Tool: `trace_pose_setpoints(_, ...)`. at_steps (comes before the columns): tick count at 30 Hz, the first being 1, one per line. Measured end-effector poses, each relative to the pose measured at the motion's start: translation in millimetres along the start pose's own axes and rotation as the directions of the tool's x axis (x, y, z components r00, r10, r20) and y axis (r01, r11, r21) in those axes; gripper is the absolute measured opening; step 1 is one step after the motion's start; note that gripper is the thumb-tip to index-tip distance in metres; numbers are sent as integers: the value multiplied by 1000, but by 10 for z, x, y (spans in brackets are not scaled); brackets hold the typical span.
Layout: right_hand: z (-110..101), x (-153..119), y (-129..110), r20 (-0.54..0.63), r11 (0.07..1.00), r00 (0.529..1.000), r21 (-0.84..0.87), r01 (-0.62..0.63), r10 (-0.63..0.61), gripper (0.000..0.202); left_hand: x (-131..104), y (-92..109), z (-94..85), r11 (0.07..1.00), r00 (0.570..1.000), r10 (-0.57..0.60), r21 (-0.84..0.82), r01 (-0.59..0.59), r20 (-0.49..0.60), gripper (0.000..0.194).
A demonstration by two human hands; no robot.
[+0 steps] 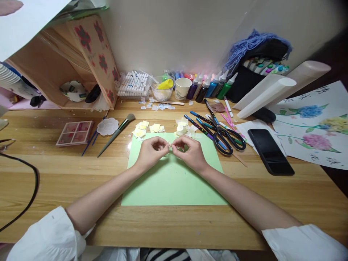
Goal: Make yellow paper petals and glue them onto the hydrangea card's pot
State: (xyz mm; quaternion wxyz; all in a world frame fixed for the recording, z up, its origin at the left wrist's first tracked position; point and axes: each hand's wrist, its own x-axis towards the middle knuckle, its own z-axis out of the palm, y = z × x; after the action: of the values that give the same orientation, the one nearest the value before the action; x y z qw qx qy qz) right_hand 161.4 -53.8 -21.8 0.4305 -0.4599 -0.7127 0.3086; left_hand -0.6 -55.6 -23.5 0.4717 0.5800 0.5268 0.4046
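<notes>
My left hand [152, 151] and my right hand [189, 152] meet above the upper part of a green sheet of paper [174, 185]. Both are closed in a pinch, fingertips almost touching. Between them shows a tiny pale scrap [170, 144], mostly hidden by the fingers; its kind is too small to tell. Just past the left hand lie yellow and white paper squares [141, 127] and a smaller group of yellow squares [157, 128]. Pale yellow paper pieces [183, 129] are heaped beyond the right hand, partly over the sheet's far edge.
Right of the sheet lie black-handled scissors [224, 139] among pens, then a phone [269, 151]. A brush [116, 134] and a pink palette case [75, 133] are on the left. Along the wall stand a marker box [133, 82], a bowl [162, 93], a paper cup [182, 89] and paint bottles [203, 90].
</notes>
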Motion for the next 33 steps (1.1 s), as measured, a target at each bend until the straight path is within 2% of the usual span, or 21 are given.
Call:
trace_pose_setpoints(7, -5, 5, -1, -42, 1000, 999, -3, -28, 28, 4, 7, -18, 5, 1000, 999, 10, 16, -9, -31, 16)
trace_pose_setpoints(13, -6, -1, 8, 4, 1000, 1000, 7, -10, 10, 2, 13, -24, 1, 999, 1000, 31, -8, -31, 3, 19)
trace_pose_setpoints(24, -2, -5, 11, -55, 999, 997, 23, -47, 49, 5, -13, 34, 6, 999, 999, 45, -7, -45, 21, 21)
trace_pose_setpoints(33, 2, -10, 8, -44, 998, 999, -57, 20, -22, 6, -24, 51, 9, 998, 998, 58, 10, -58, 25, 18)
